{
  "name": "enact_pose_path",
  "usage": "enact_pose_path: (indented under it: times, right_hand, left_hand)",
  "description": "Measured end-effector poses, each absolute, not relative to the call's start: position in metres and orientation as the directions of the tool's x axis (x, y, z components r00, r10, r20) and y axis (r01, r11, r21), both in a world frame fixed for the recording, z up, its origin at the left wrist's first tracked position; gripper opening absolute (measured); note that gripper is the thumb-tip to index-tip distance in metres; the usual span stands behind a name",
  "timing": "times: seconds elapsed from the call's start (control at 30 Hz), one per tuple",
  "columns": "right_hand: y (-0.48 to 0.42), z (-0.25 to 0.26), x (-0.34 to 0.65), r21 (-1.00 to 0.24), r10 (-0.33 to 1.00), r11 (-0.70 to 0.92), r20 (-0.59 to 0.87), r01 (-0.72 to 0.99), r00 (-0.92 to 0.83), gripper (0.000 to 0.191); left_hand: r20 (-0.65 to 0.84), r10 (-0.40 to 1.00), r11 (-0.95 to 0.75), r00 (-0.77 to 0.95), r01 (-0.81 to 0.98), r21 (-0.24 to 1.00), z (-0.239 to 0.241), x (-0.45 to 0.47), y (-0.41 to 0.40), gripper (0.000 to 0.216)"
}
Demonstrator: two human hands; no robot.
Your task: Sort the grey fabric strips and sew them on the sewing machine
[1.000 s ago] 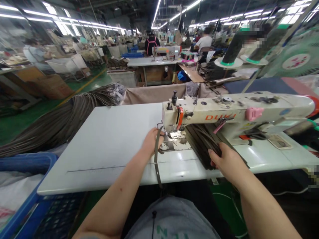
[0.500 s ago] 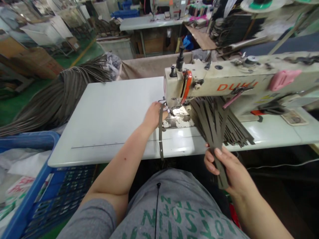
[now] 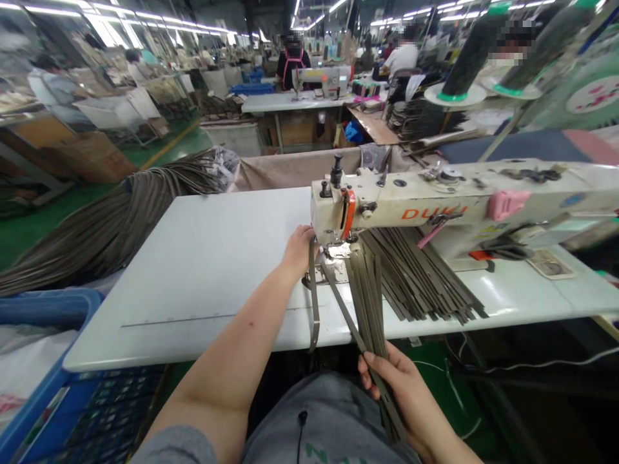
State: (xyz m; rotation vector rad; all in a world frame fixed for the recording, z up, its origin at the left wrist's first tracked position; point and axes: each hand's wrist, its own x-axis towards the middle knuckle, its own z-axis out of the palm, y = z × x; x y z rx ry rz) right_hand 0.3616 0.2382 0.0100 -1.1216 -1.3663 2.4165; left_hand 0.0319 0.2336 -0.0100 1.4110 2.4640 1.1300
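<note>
At the sewing machine (image 3: 387, 203), my left hand (image 3: 298, 248) has its fingers curled beside the presser foot, partly hidden by the machine head. A narrow grey-brown fabric strip (image 3: 314, 296) runs from those fingers down over the table's front edge. My right hand (image 3: 396, 377) is closed around a bundle of similar strips (image 3: 368, 303) in front of the machine. One strip (image 3: 344, 309) is fanned out from the bundle, its far end by the presser foot. More loose strips (image 3: 425, 277) lie under the machine arm, right of the bundle.
The white machine table (image 3: 193, 270) extends left. A blue crate (image 3: 53, 303) with white bags stands at the lower left, below a large heap of long strips (image 3: 97, 225). Thread cones (image 3: 476, 55) rise at the upper right. Other people sit at machines farther back.
The view has tilted upward. My right hand has brought its bundle leftward from beside the loose strips, and one strip is now separated toward the presser foot. My left hand stays by the needle area.
</note>
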Motion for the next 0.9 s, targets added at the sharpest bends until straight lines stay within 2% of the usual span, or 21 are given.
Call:
enact_pose_path:
  times: [0.23, 0.43, 0.9]
  right_hand:
    - [0.226, 0.004, 0.35, -0.87, 0.542, -0.435, -0.459, 0.232, -0.704, 0.05]
    - [0.223, 0.002, 0.344, -0.889, 0.601, -0.406, -0.435, 0.213, -0.67, 0.054]
    - [0.225, -0.008, 0.338, -0.896, 0.62, -0.399, -0.42, 0.194, -0.663, 0.056]
  left_hand:
    - [0.292, 0.808, 0.206, -0.511, 0.711, 0.673, -0.012, 0.017, 0.248, 0.023]
    - [0.307, 0.831, 0.151, -0.465, 0.719, 0.679, -0.015, 0.012, 0.247, 0.028]
    - [0.306, 0.759, 0.244, -0.575, 0.687, 0.685, -0.019, 0.023, 0.247, 0.03]
